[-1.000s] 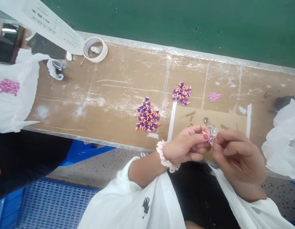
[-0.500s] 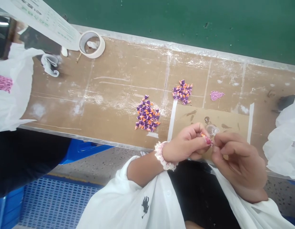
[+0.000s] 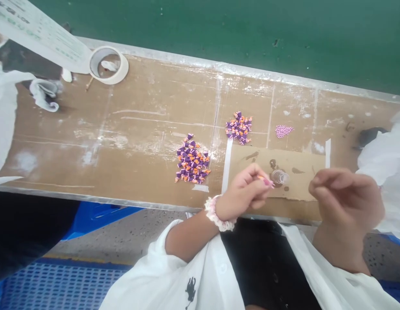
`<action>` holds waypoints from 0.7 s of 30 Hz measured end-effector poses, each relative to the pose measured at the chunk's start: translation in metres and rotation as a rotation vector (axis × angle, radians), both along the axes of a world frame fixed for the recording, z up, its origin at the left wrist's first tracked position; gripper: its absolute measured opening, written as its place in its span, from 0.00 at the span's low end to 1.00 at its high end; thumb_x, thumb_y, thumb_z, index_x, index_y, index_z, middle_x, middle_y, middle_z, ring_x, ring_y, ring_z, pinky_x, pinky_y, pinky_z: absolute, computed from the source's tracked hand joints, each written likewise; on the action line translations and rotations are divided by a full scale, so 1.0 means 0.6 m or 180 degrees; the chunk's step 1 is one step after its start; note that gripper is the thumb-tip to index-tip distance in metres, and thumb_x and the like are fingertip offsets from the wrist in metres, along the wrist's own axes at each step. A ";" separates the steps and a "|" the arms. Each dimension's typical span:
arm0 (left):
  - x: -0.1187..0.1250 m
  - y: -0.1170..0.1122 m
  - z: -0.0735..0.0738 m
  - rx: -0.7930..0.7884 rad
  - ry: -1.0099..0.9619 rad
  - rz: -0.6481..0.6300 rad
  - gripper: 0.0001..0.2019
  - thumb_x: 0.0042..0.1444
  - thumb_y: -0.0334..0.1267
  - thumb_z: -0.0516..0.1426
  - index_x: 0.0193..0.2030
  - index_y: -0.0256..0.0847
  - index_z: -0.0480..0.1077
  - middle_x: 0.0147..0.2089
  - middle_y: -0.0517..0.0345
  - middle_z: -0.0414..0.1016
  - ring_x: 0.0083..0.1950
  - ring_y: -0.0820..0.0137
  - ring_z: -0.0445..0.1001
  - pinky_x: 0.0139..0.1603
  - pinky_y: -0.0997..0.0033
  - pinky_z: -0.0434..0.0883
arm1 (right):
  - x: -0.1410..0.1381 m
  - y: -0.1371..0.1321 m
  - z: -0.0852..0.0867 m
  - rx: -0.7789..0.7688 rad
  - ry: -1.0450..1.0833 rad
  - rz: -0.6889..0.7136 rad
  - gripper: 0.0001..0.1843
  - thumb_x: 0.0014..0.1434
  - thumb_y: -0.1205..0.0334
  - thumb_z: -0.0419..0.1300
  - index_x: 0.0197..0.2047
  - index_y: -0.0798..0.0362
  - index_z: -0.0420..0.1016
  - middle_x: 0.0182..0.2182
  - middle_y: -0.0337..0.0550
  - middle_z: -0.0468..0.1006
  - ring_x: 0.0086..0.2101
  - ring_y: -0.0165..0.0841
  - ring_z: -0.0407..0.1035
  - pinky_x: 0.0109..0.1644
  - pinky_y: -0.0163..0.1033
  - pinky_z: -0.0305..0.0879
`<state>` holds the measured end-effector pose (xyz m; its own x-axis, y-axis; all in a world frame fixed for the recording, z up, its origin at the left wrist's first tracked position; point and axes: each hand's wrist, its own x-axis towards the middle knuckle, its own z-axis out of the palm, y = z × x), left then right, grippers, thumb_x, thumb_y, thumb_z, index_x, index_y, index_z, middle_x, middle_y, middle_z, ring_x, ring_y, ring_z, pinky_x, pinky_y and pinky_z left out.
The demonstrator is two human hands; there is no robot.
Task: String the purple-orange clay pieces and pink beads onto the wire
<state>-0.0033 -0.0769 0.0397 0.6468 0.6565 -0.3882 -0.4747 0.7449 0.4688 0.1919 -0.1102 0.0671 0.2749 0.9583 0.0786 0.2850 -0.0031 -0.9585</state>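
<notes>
My left hand [image 3: 243,193], a frilly band at its wrist, pinches a tiny orange-and-pink figurine [image 3: 266,180] between thumb and forefinger. To the right and apart from it, my right hand [image 3: 348,198] is closed in a pinch; a faint thin sliver shows near its fingertips, too blurred to name. Between the hands stands a small clear cup [image 3: 280,177] on a taped-down cardboard sheet [image 3: 251,161]. Two piles of little purple-and-orange figurines, a larger pile [image 3: 192,161] and a smaller pile [image 3: 239,128], lie to the left. Beyond the sheet is a heap of tiny pink pieces [image 3: 284,131].
A roll of masking tape [image 3: 122,71] and a printed paper [image 3: 41,36] are at the back left. White plastic sheeting [image 3: 385,168] lies at the right end, with more sheeting [image 3: 2,125] at the left. A blue stool [image 3: 99,215] stands below the table edge.
My right hand has drawn away to the right from the figurine, which stays in my left hand. The view has shifted slightly to the right.
</notes>
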 end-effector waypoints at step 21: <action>-0.019 0.022 -0.048 -0.0234 0.1203 0.0707 0.11 0.53 0.34 0.58 0.29 0.41 0.56 0.21 0.71 0.52 0.22 0.81 0.50 0.19 0.85 0.49 | 0.090 -0.035 -0.044 -0.2093 -0.2104 0.0448 0.09 0.48 0.67 0.54 0.36 0.49 0.63 0.33 0.43 0.77 0.19 0.29 0.62 0.25 0.39 0.60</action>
